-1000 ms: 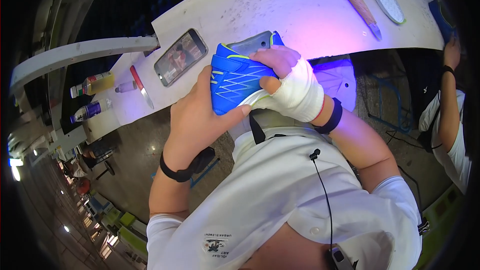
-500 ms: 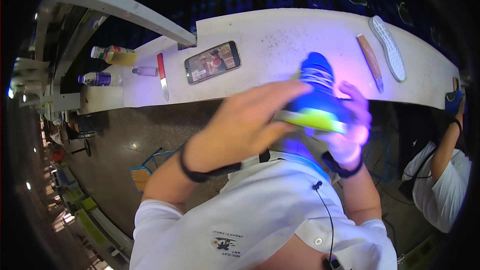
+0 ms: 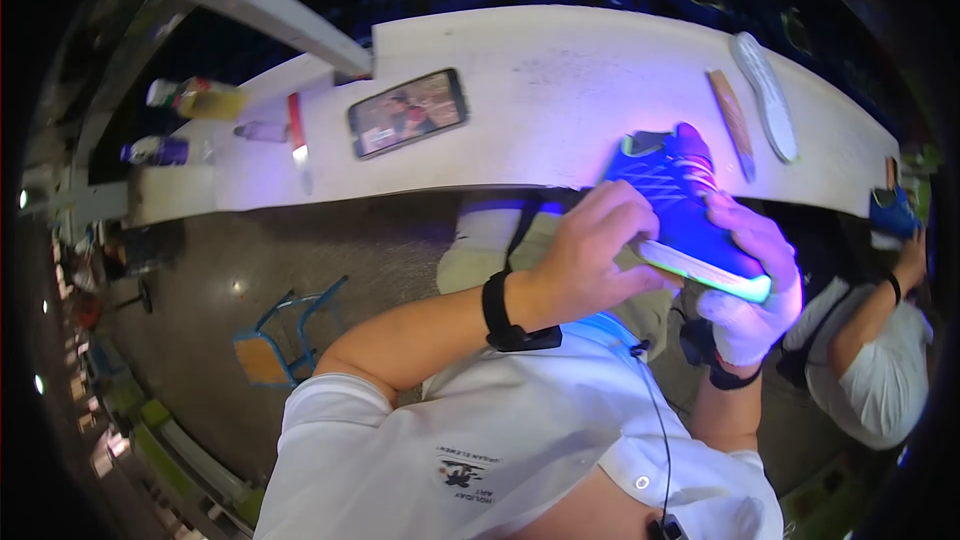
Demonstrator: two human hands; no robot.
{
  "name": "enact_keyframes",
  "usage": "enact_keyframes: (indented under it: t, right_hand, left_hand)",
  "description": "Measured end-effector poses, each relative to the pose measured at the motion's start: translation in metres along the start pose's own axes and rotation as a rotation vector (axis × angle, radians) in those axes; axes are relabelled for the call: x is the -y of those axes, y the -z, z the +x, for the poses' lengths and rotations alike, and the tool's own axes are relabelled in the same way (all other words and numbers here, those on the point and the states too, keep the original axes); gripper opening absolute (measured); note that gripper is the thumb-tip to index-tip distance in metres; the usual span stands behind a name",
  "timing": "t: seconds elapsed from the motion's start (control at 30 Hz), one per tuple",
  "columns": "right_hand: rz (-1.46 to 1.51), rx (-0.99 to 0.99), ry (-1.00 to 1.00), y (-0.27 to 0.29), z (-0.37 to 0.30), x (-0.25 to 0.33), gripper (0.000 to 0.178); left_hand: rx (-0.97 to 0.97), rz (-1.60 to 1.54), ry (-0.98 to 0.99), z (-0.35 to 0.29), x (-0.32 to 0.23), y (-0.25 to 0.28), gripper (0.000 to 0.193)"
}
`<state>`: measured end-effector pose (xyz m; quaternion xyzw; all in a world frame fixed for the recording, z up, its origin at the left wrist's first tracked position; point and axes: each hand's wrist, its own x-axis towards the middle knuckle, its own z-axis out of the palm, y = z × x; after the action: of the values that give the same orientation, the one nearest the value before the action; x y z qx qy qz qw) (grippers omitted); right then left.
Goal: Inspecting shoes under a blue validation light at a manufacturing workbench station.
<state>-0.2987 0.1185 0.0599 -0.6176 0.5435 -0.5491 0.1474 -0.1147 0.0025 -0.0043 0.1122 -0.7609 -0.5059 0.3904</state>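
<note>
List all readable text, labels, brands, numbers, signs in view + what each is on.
White shirt: lettering around a small dark picture, upside down in view; wording not copied here.
Phone: pale patch on the screen, too blurred to read.
Yellow bottle: label too small and blurred.
Purple-labelled bottle: label too blurred.
Held blue shoe: no lettering that I can make out.

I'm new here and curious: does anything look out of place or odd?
A few things, mildly. The phone, screen lit, seems out of place near a bare knife that points toward the near edge of the table. Dark specks mar the table. I see no damage on the shoe.
</note>
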Motion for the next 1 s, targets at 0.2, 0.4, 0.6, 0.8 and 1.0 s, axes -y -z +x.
enact_keyframes:
  t: [0.2,0.4,0.6,0.8,1.0]
  right_hand:
    - [0.021,0.027,-0.096,0.004,0.008,0.007,0.071]
    - [0.054,-0.055,-0.052,0.006,-0.007,-0.007,0.058]
    - [0.101,-0.201,-0.008,0.008,-0.019,-0.016,0.051]
    - [0.43,-0.628,-0.309,0.011,-0.056,-0.051,0.053]
    - [0.317,-0.496,-0.621,0.044,-0.081,-0.092,0.047]
  left_hand:
    - [-0.133,0.031,-0.073,0.019,-0.029,-0.012,0.04]
    - [-0.039,-0.042,-0.03,0.022,-0.019,-0.016,0.043]
    - [0.015,-0.048,0.238,0.025,-0.02,-0.024,0.048]
    - [0.283,0.619,-0.15,0.047,0.006,-0.016,0.05]
    - [0.529,0.559,-0.099,0.087,0.012,-0.027,0.045]
